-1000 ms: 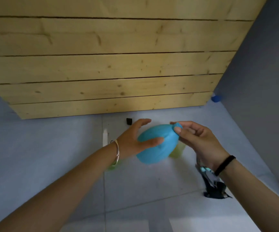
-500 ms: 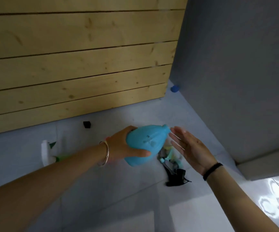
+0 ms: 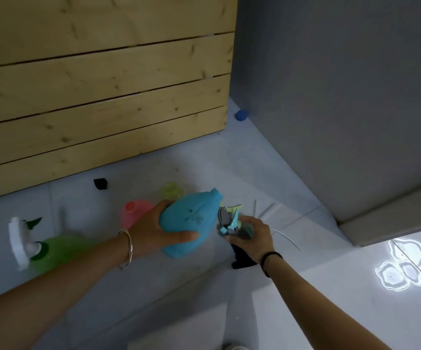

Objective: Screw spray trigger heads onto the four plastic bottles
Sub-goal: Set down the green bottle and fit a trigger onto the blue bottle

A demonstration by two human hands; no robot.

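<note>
Fingers of your left hand (image 3: pixel 153 229) wrap the blue bottle (image 3: pixel 190 221), held tilted above the floor (image 3: pixel 305 286) with its open neck pointing up and right. Your right hand (image 3: pixel 253 234) closes over a teal trigger head (image 3: pixel 230 221) in the pile just beside it. Pink bottle (image 3: pixel 135 214) and yellow bottle (image 3: pixel 171 192) stand behind; a green bottle (image 3: pixel 55 251) with a white head lies left.

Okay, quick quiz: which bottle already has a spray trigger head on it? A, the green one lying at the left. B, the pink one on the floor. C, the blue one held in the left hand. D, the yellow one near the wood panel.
A: the green bottle carries a white trigger head, while the blue bottle, pink bottle and yellow bottle show bare necks.
</note>
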